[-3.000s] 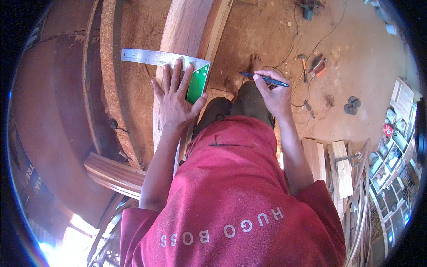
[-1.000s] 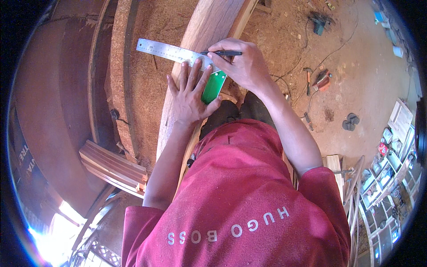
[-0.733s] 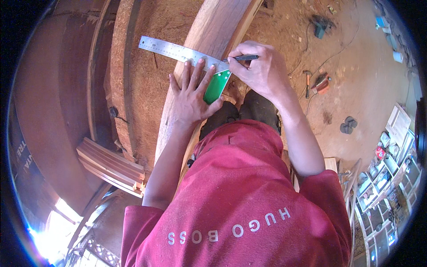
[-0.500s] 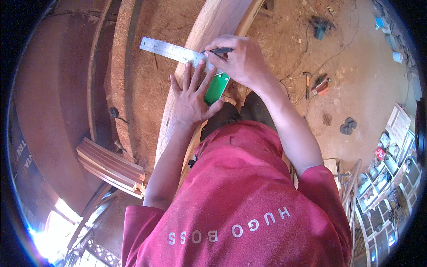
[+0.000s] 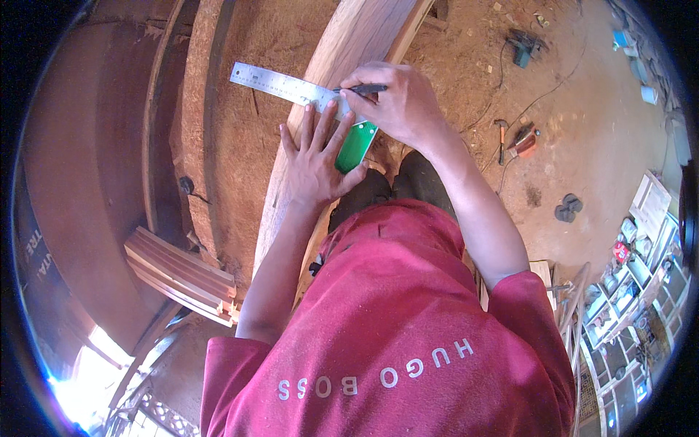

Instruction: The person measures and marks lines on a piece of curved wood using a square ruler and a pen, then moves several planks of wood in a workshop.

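Observation:
A try square with a steel ruled blade (image 5: 273, 82) and a green handle (image 5: 355, 148) lies across a long wooden beam (image 5: 353, 42). The far end of the blade sticks out past the beam's left edge. Spread flat over beam and square is my left hand (image 5: 314, 164), its fingertips on the blade and its thumb beside the handle. My right hand (image 5: 404, 102) pinches a black pen (image 5: 373, 88), whose tip points left at the blade's far edge. Any mark on the wood there is too small to make out.
Stacked wooden strips (image 5: 182, 273) lie at the left, near a long plank (image 5: 200, 109). On the floor to the right are a hammer (image 5: 502, 140), an orange-and-dark tool (image 5: 524, 140), a green power tool (image 5: 522, 52) and cords. Shelving with many items (image 5: 630, 284) stands at far right.
My right hand has shifted slightly right and nearer to me with the pen. My left hand and the try square stay almost where they were.

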The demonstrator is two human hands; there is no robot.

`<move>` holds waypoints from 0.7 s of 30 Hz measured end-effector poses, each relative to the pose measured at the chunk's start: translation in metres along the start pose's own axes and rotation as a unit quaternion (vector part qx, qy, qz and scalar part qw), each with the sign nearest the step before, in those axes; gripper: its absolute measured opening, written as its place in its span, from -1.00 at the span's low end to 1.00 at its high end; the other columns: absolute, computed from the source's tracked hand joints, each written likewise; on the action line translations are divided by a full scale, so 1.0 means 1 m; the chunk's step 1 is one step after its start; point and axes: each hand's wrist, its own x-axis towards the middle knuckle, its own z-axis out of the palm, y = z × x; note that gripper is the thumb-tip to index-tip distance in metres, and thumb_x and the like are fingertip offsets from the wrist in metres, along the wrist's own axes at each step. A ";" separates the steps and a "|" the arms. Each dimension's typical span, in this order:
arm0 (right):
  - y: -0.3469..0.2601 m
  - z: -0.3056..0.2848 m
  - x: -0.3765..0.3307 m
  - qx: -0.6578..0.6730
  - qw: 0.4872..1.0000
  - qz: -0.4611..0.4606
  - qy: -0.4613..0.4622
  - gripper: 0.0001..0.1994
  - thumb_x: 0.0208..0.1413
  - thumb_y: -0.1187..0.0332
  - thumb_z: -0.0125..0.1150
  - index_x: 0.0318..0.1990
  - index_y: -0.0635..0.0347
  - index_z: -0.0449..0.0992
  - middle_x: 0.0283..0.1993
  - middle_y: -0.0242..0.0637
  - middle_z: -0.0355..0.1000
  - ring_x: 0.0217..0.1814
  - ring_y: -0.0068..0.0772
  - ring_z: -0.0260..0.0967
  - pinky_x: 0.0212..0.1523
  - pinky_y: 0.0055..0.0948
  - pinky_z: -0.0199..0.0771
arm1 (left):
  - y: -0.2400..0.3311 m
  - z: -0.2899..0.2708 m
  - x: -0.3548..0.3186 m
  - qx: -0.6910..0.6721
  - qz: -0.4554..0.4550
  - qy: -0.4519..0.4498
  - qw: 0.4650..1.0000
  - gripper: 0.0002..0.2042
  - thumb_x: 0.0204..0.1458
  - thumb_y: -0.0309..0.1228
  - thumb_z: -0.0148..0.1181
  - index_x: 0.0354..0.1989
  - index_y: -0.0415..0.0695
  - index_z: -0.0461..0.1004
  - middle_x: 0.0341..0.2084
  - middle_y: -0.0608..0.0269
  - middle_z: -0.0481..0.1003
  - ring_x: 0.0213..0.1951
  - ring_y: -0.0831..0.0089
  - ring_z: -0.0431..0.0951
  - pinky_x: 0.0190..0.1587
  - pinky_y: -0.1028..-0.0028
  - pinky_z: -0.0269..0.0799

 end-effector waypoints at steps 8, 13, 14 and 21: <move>-0.003 -0.066 -0.059 -0.019 0.997 0.077 -0.013 -0.87 0.15 0.34 0.43 -0.22 0.17 0.71 -0.28 -0.27 0.64 -0.28 -0.36 0.60 -0.25 -0.40 0.54 | 0.001 -0.001 -0.003 0.006 -0.005 -0.006 1.000 -0.16 0.06 0.19 0.21 0.54 0.19 0.21 0.57 0.16 0.06 0.60 -0.04 -0.12 0.47 -0.42 -0.39; 0.010 -0.074 -0.099 0.083 0.974 0.192 0.084 -0.87 0.18 0.38 0.42 -0.18 0.23 0.70 -0.30 -0.33 0.64 -0.37 -0.58 0.47 -0.33 -0.51 0.44 | 0.005 -0.010 -0.008 0.028 -0.013 -0.020 0.999 -0.17 0.02 0.14 0.26 0.53 0.27 0.23 0.58 0.25 0.05 0.60 -0.03 -0.13 0.48 -0.41 -0.44; 0.011 -0.072 -0.107 0.086 0.972 0.199 0.095 -0.86 0.18 0.38 0.43 -0.18 0.25 0.70 -0.29 -0.33 0.64 -0.34 -0.58 0.49 -0.30 -0.50 0.45 | 0.005 -0.009 -0.013 0.030 -0.021 -0.022 0.999 -0.17 -0.01 0.14 0.28 0.51 0.30 0.26 0.58 0.28 0.07 0.60 -0.03 -0.13 0.49 -0.39 -0.47; 0.013 -0.049 -0.144 0.125 0.962 0.214 0.118 -0.86 0.18 0.39 0.45 -0.20 0.26 0.69 -0.31 -0.31 0.62 -0.31 -0.55 0.51 -0.30 -0.50 0.46 | -0.012 0.007 -0.052 0.038 -0.002 0.019 0.999 -0.17 0.01 0.29 0.20 0.49 0.25 0.30 0.54 0.21 0.16 0.58 -0.06 -0.04 0.50 -0.32 -0.50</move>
